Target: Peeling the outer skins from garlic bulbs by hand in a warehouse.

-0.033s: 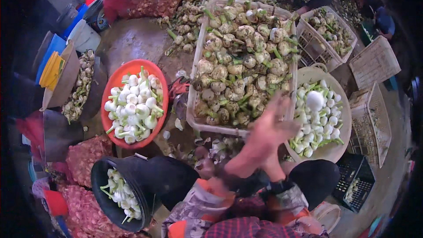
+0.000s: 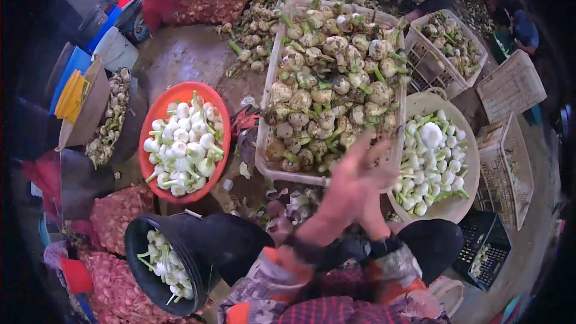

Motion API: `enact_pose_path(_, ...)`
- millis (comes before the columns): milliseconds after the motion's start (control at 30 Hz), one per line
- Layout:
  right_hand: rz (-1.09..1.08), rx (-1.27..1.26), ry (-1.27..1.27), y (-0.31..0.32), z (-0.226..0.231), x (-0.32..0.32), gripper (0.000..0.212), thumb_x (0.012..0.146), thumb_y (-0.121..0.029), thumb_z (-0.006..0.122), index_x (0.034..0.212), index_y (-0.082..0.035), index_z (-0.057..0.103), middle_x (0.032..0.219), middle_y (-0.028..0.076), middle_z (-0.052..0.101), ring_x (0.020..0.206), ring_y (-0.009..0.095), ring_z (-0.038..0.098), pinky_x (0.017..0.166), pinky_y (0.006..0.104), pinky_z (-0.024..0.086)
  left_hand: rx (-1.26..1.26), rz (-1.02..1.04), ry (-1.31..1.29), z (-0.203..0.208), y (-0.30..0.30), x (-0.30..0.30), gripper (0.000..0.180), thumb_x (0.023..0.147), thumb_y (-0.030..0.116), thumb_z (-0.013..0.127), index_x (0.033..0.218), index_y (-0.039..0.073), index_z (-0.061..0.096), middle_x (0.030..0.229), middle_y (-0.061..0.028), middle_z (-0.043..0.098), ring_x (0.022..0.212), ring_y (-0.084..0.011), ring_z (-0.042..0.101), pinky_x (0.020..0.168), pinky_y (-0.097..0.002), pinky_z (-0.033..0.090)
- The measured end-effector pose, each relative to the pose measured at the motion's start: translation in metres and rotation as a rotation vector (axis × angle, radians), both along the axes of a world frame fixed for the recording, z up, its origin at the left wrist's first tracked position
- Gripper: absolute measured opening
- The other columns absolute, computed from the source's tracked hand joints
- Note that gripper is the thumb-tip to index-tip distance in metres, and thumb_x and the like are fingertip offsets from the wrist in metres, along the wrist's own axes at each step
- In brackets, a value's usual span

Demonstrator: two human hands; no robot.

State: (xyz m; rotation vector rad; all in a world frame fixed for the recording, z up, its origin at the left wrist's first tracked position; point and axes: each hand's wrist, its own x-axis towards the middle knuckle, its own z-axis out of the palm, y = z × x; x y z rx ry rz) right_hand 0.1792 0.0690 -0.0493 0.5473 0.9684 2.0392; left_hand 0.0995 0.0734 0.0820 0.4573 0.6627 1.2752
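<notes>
My left hand (image 2: 345, 189) reaches over the near right corner of a pale plastic crate (image 2: 291, 176), its fingers stretched out and blurred, with nothing visible in them. Close beside and partly behind it is my right hand (image 2: 373, 213); its fingers are hidden and smeared. Soil-stained garlic bulbs (image 2: 324, 93) with cut green stems are heaped in the crate. To the right, a round cream basin (image 2: 471, 171) contains cleaned white garlic bulbs. One large white garlic bulb (image 2: 431, 135) lies on top of that pile.
An orange-red basin (image 2: 223, 144) of white garlic is on the left. A black bucket (image 2: 129, 258) with more garlic leans near my left leg. Peel scraps (image 2: 300, 204) litter the floor before me. Crates (image 2: 444, 66) stand at right, red mesh sacks (image 2: 120, 219) at left.
The large white garlic bulb, blurred a moment earlier above the cream basin, now appears sharp on the pile. My hands have shifted slightly left, away from the basin.
</notes>
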Motion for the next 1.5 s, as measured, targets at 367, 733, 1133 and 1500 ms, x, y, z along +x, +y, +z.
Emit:
enact_pose_path(367,-0.015,-1.101,2.107,0.134,-0.024,-0.052,0.029,0.078,-0.013,0.061,0.106,-0.008,0.064,0.104,0.011,0.066,0.108,0.031,0.058,0.100,0.0587,0.037,-0.410,0.201,0.269,-0.080,-0.081,-0.078,0.024,0.095,0.012,0.059,0.117,0.002,0.058,0.100,-0.0101,0.069,0.080,-0.0161,0.067,0.073,-0.0278,0.052)
enact_pose_path(733,-0.375,-1.706,3.330,0.021,0.059,0.005,0.034,0.087,-0.019,0.069,0.115,-0.002,0.062,0.107,0.009,0.068,0.096,0.023,0.063,0.088,0.0340,0.048,-0.027,0.235,0.790,-0.083,-0.068,-0.057,0.066,0.077,0.004,0.076,0.134,0.004,0.042,0.115,-0.0082,0.057,0.100,-0.0201,0.060,0.091,-0.0332,0.050)
enact_pose_path(1133,0.071,-1.508,3.602,-0.047,0.085,-0.006,0.026,0.095,-0.015,0.062,0.116,0.001,0.061,0.100,0.006,0.068,0.090,0.012,0.060,0.082,0.0286,0.049,0.355,0.297,1.306,-0.062,-0.089,-0.052,0.066,0.068,0.004,0.078,0.126,0.001,0.048,0.116,-0.0175,0.057,0.107,-0.0329,0.059,0.091,-0.0402,0.047)
enact_pose_path(1500,0.240,-1.672,3.179,-0.050,0.087,0.019,0.036,0.085,-0.003,0.058,0.121,0.001,0.061,0.099,0.019,0.069,0.089,0.020,0.067,0.083,0.0297,0.050,-0.197,-0.156,-0.181,-0.039,-0.095,-0.081,0.054,0.083,0.018,0.072,0.129,0.002,0.049,0.113,-0.0083,0.061,0.094,-0.0184,0.063,0.075,-0.0330,0.055)
